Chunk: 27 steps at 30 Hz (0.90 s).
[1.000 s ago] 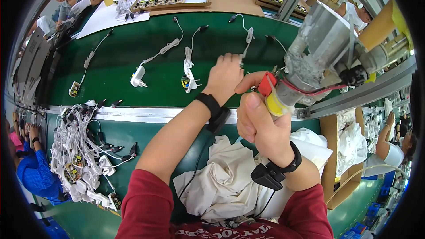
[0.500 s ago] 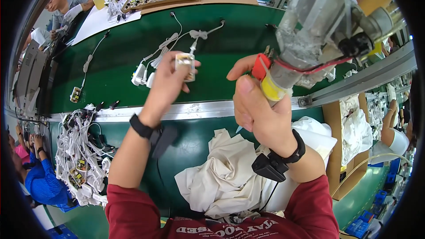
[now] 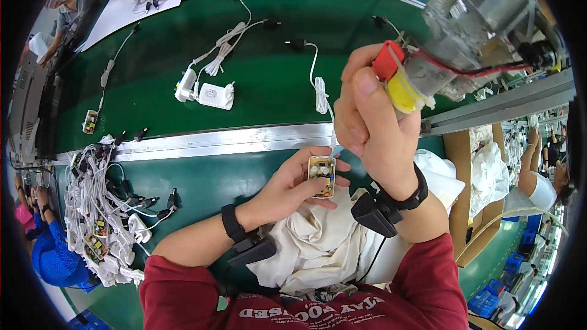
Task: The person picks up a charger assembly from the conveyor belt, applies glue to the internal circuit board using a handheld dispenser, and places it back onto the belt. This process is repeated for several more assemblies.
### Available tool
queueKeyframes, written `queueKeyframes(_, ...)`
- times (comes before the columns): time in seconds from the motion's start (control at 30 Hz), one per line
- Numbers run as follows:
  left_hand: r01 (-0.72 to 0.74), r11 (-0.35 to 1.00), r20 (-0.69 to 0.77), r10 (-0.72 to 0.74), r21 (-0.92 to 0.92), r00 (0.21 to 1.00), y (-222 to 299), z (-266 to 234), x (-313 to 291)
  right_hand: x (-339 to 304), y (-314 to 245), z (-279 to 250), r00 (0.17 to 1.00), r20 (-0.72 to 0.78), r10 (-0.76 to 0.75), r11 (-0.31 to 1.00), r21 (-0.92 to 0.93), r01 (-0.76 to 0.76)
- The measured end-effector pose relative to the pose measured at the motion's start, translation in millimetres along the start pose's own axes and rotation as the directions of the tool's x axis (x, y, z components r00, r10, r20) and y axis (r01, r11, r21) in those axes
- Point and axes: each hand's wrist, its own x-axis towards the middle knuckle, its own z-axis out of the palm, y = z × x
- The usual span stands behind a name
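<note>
A long green counter (image 3: 257, 79) curves across the upper half of the view, edged along its near side by a metal rail (image 3: 232, 142). A crumpled cream cloth (image 3: 318, 244) is spread below the rail, in front of the person. A large hanging power screwdriver (image 3: 471, 24), grey metal with a red and yellow collar, is gripped by the right hand (image 3: 373, 128), whose fingers are wrapped closed around its lower end. At the left, a heap of white cables and adapters (image 3: 101, 208) is piled beside the rail. On the green surface, a white charger shell (image 3: 215, 95) is seen lying next to a coiled white cord (image 3: 320, 93). A small yellow circuit board (image 3: 321, 176) is held just above the cloth, pinched between the thumb and fingers of the left hand (image 3: 293, 186), directly under the right hand.
</note>
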Motion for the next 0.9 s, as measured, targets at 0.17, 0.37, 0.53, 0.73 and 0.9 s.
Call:
queueKeyframes(0.17,-0.043,0.999,0.025,0.043,0.012,0.999,0,-7,3,3,12,1,0.998,0.005,-0.064,0.991,-0.118,0.064)
queueKeyframes(0.37,-0.086,0.996,0.030,0.086,-0.001,0.996,-5,-11,1,1,15,-2,0.997,0.040,-0.059,0.984,-0.166,0.065)
queueKeyframes(0.53,-0.087,0.996,0.034,0.086,0.001,0.996,-7,-7,1,-2,14,-4,0.998,0.032,-0.060,0.985,-0.162,0.064)
queueKeyframes(0.73,-0.077,0.997,-0.015,0.077,0.024,0.997,-8,-10,4,-4,3,3,0.998,0.052,-0.022,0.986,-0.165,0.031)
queueKeyframes(0.9,-0.077,0.978,-0.131,0.052,-0.194,0.990,0,-22,2,-12,11,13,0.997,0.069,-0.019,0.988,-0.150,0.029)
